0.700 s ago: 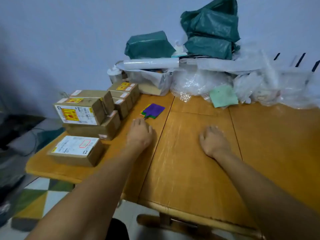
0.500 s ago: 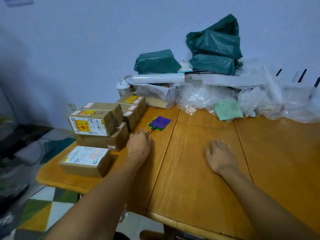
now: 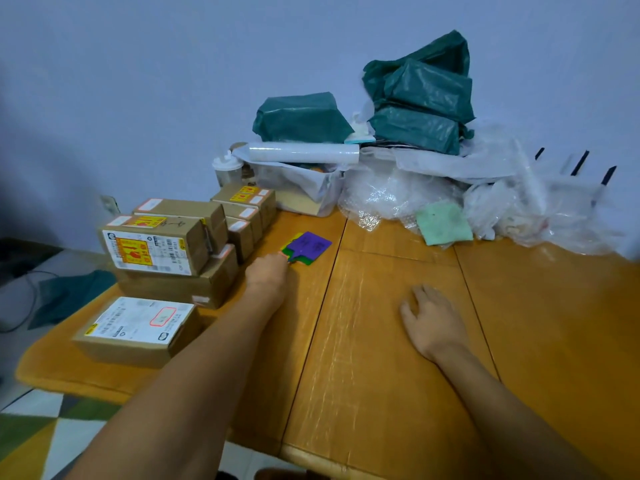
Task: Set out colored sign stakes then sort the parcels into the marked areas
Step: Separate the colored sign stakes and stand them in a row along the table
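Left hand (image 3: 268, 271) touches purple sign (image 3: 308, 244); its writing unreadable.

Frame left: your boxed parcels (image 3: 162, 251) stacked on the table (image 3: 381, 341).
Centre: sign stakes (image 3: 306, 247), right of them.
Upper right: bagged heap (image 3: 426, 140).

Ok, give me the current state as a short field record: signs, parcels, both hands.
sign stakes: stacked flat on the table, purple one on top, not yet set out
left hand: at the near edge of the stack, grip not visible
right hand: flat on the table, empty
parcels: brown boxes piled at table's left, unsorted
back of table: green bags and clear plastic wrap
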{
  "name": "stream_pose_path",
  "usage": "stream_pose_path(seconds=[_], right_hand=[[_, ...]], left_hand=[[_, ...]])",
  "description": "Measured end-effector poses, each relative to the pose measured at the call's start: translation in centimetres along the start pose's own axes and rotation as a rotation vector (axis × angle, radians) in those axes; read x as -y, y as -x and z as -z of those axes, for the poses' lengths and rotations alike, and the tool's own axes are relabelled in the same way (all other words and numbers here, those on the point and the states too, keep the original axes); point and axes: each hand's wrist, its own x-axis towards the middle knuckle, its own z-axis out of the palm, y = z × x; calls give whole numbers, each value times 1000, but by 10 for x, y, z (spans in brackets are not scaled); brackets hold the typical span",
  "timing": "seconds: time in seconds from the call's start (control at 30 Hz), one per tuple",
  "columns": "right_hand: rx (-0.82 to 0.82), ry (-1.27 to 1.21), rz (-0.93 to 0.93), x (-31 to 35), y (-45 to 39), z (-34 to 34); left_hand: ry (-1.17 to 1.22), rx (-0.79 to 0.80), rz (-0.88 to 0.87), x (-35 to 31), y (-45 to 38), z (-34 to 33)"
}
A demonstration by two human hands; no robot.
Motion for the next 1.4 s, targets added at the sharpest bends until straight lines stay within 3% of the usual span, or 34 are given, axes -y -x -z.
stream_pose_path(seconds=[0.17, 0.47, 0.6, 0.73, 0.93, 1.03, 1.13, 1.27, 1.4], right_hand=[[14, -21, 8, 0, -1, 0], [-88, -21, 50, 1, -2, -4], [-237, -483, 89, 42, 6, 0], [-235, -965, 12, 88, 5, 14], [-203, -1213, -146, 99, -15, 8], [-174, -1279, -129, 94, -19, 9], [-194, -1217, -56, 90, -17, 12], [-143, -1194, 12, 85, -13, 26], [-75, -1185, 48, 75, -14, 36]], left_hand=[[72, 51, 54, -3, 3, -4], [380, -41, 48, -51, 45, -4], [708, -141, -1, -97, 71, -23], [757, -198, -91, -117, 90, -29], [693, -255, -216, -117, 93, -33], [905, -256, -258, -114, 95, -32], [1200, -148, -255, -112, 97, -31], [1718, 246, -105, -113, 88, -21], [1847, 416, -139, -111, 86, -16]])
